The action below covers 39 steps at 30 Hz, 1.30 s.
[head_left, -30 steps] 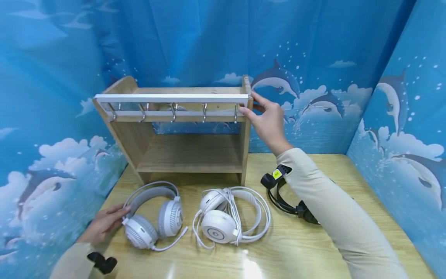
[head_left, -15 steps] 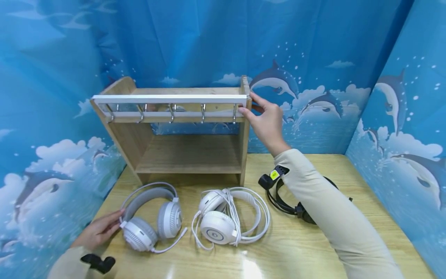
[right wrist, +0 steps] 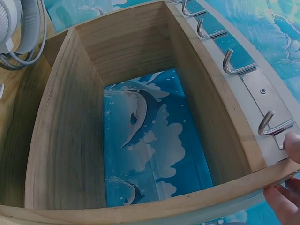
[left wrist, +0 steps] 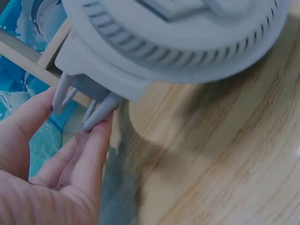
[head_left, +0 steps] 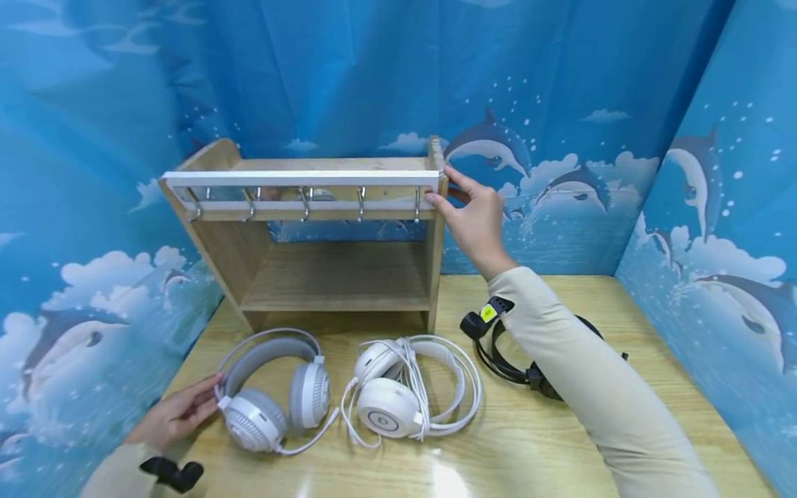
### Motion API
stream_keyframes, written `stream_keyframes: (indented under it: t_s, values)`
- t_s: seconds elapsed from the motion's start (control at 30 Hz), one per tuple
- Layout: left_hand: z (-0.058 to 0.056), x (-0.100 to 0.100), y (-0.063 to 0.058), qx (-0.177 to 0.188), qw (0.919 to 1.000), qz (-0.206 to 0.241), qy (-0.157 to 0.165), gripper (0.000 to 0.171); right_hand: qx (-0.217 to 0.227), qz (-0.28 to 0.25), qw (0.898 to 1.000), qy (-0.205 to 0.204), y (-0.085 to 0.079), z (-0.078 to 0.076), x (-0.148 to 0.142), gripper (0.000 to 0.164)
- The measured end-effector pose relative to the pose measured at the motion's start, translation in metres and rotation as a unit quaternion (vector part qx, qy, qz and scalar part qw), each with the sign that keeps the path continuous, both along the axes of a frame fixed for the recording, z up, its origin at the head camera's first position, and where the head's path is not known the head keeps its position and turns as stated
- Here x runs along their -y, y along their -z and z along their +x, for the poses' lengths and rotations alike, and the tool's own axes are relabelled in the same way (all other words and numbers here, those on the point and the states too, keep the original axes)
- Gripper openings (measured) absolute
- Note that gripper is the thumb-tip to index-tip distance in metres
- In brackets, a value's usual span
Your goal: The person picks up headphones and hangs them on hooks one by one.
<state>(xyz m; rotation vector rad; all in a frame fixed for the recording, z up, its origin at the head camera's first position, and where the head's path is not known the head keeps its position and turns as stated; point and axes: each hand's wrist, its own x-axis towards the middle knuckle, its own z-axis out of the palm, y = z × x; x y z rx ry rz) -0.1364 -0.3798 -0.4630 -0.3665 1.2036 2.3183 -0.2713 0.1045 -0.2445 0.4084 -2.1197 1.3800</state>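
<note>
White headphones point(head_left: 252, 420) are pinched by the left hand point(head_left: 176, 415).

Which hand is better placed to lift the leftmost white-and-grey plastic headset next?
Left, probably. The left hand pinches this headset by one side; the right hand, farther away, grips the boxy pale wooden shelf.

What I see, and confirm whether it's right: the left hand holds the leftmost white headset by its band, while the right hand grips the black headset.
Not quite: the right hand grips the wooden rack near the end of its white hook rail, not the black headset, as the head view shows. The left hand does hold the leftmost white headset by its band.
</note>
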Motion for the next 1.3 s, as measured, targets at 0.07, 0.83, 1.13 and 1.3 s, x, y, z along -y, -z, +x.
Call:
stream_keyframes:
  t_s: [0.07, 0.83, 1.13, 1.3]
  values:
    - [-0.001, -0.002, -0.003, 0.011, 0.9997, -0.017, -0.011, 0.025, -0.003, -0.002, 1.000, 0.000, 0.001, -0.001, 0.001, 0.051]
    - [0.002, -0.005, -0.037, -0.115, 0.9866, -0.113, -0.027, 0.029, -0.021, 0.011, 1.000, 0.007, 0.004, 0.001, 0.001, 0.051]
    - [0.006, -0.006, -0.048, -0.161, 0.9820, -0.094, -0.028, 0.032, -0.021, 0.012, 1.000, 0.010, 0.004, 0.000, 0.002, 0.051]
    - [0.007, -0.009, -0.055, -0.174, 0.9789, -0.098, -0.042, 0.033, -0.025, 0.014, 1.000, 0.009, 0.005, 0.000, 0.002, 0.051]
